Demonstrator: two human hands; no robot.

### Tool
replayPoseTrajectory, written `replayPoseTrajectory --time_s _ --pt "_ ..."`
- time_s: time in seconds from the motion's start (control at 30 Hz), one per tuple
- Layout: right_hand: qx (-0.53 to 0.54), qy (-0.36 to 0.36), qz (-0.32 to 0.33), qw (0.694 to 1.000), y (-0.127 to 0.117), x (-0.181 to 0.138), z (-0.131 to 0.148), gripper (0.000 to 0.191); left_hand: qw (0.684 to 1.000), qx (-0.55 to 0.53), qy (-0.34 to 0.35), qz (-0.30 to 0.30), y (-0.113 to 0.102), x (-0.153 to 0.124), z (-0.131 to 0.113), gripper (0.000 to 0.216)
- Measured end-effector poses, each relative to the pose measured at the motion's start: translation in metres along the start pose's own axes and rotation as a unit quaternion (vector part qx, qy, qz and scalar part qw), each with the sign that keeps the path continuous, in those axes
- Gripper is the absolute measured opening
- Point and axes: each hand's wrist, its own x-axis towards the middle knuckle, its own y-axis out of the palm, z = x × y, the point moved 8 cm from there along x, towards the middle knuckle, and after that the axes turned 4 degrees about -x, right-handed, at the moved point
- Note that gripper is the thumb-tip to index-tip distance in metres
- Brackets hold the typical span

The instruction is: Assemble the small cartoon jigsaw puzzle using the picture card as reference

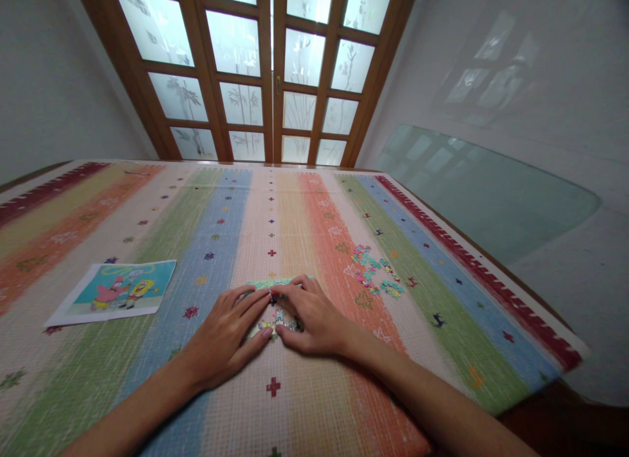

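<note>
Both my hands lie flat on a small, partly joined jigsaw puzzle [276, 318] in the middle of the striped tablecloth [236, 208]. My left hand [227, 336] covers its left side with fingers stretched out. My right hand [308, 316] covers its right side, fingers spread and pressed down, index tips of both hands meeting at the puzzle's top edge. Only a strip of the puzzle shows between and above the hands. A loose cluster of puzzle pieces [374, 270] lies on the cloth to the right of my right hand.
A printed cartoon picture [115, 292] lies on the cloth at the left. A wooden door with frosted glass panes [272, 71] stands beyond the table's far edge. A glass sheet [486, 188] leans on the right wall. The table's right edge [491, 260] runs diagonally.
</note>
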Motion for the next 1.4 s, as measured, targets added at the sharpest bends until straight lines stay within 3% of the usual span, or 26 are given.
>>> replayPoseTrajectory --time_s 0.67,1.4 --pt "-0.005 0.015 0.017 1.0 0.003 0.0003 -0.0031 0.058 1.0 -0.012 -0.014 0.0 -0.003 0.0023 0.0009 0.046" --pt "0.004 0.03 0.012 0.999 0.0031 -0.001 -0.0046 0.061 1.0 -0.007 0.015 0.003 -0.0054 0.0041 -0.0055 0.047"
